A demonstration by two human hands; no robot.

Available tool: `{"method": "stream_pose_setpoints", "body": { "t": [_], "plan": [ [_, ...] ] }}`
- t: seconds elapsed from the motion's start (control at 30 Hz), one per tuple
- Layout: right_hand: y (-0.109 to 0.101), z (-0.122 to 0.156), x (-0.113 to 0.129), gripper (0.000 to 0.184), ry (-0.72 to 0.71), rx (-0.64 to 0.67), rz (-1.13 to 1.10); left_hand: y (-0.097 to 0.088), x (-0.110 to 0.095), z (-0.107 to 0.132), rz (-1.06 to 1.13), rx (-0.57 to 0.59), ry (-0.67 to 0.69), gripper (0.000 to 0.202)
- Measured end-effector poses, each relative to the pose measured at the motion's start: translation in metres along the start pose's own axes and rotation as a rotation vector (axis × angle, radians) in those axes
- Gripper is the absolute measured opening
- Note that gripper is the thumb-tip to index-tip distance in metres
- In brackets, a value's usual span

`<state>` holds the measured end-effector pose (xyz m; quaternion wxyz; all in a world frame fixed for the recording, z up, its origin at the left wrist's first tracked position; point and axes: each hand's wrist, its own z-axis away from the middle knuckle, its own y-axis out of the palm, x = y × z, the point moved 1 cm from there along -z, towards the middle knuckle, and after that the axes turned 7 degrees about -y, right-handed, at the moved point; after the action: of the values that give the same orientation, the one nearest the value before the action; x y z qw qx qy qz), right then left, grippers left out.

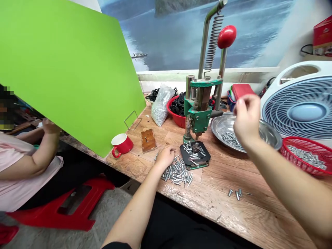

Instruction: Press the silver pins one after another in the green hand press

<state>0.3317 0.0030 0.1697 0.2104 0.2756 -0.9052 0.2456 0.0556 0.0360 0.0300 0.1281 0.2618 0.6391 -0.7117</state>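
Observation:
My left hand (166,156) rests on the wooden table (228,214), fingers curled at the edge of a heap of small metal bolts (178,173). Just right of it stands a green hand press (199,110) with a red knob (226,36) and a black base plate (195,156) strewn with bolts. My right hand (246,119) is raised above a steel bowl (269,136) holding more bolts; its fingers are pinched together, and what they hold is too small to make out.
A red basket of bolts (307,155) and a white fan (298,103) stand at right. A red bowl of black rings (177,110), a plastic bag (160,105), a red mug (121,144) and a wooden block (148,140) sit behind. A green board (64,69) screens a seated person (28,166) at left.

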Motion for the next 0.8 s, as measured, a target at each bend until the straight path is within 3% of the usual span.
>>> {"method": "stream_pose_setpoints", "body": {
  "t": [0.1,0.17,0.27,0.33,0.4,0.47,0.57,0.63,0.73,0.8],
  "plan": [
    [0.025,0.076,-0.017,0.033,-0.013,0.321,0.050,-0.003,0.004,0.013,-0.114,0.018,0.060,0.022],
    [0.049,0.110,-0.022,0.033,-0.060,0.477,0.024,0.000,0.001,0.015,-0.205,0.020,0.049,0.023],
    [0.076,0.128,-0.021,0.038,-0.119,0.570,0.045,0.002,-0.007,0.012,-0.277,0.012,0.007,0.019],
    [0.079,0.126,-0.019,0.039,-0.150,0.607,0.076,0.000,-0.010,0.010,-0.286,-0.018,0.008,0.016],
    [0.067,0.117,-0.019,0.039,-0.160,0.620,0.120,-0.003,-0.010,0.011,-0.247,-0.069,0.007,0.015],
    [0.041,0.104,-0.028,0.041,-0.132,0.585,0.193,-0.007,-0.006,0.014,-0.131,-0.096,-0.018,0.016],
    [-0.007,0.084,-0.059,0.044,-0.021,0.457,0.378,-0.006,0.000,0.022,0.203,-0.070,-0.073,0.019],
    [-0.033,0.078,-0.083,0.044,0.061,0.458,0.558,-0.002,0.001,0.027,0.443,-0.026,-0.079,0.019],
    [-0.051,0.091,-0.095,0.042,0.075,0.507,0.709,0.004,-0.003,0.034,0.698,0.061,-0.080,0.018],
    [-0.053,0.112,-0.083,0.040,-0.006,0.549,0.611,0.005,-0.008,0.039,0.806,0.122,-0.098,0.023]
  ]
}}
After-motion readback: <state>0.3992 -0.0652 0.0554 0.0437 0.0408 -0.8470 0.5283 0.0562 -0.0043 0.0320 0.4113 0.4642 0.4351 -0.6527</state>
